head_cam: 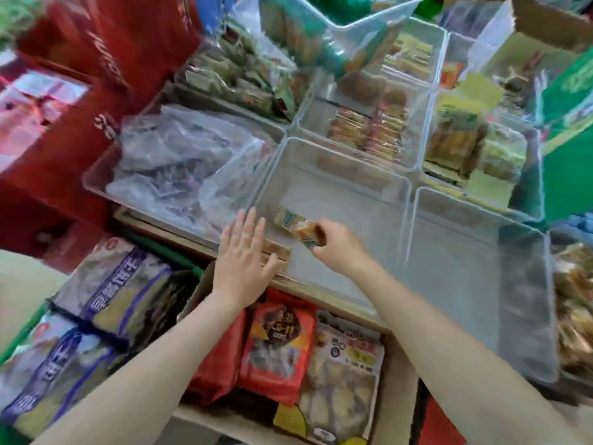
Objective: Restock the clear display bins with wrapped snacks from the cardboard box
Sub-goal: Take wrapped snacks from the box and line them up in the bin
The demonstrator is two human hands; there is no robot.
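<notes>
1. The right hand (337, 244) sits at the centre of the frame, fingers curled round a small wrapped snack (309, 234) with a yellow and orange wrapper, held low inside a clear display bin (340, 187).
2. A second wrapped snack (287, 218), pale yellow and green, lies on the bin floor just beyond and to the left of the held one; whether the two touch is unclear through the blur.
3. The left hand (242, 258) is spread flat with straight fingers at the bin's near left wall, holding nothing; its thumb lies against some tan wrapped bars (277, 253) at the bin's near left corner.
4. To the right stands another clear bin (475, 271).
5. In the upper half of the frame more clear bins hold stacked wrapped snacks, among them a bin of orange packets (369, 130) just behind the centre bin.
6. Left of centre, a bin holds crumpled clear plastic bags (179, 162).
7. At the lower centre, beneath both forearms, an open cardboard box (394, 380) holds large snack bags, including a red bag (276, 345).
8. Purple and grey bags (109, 293) lie at the lower left.
</notes>
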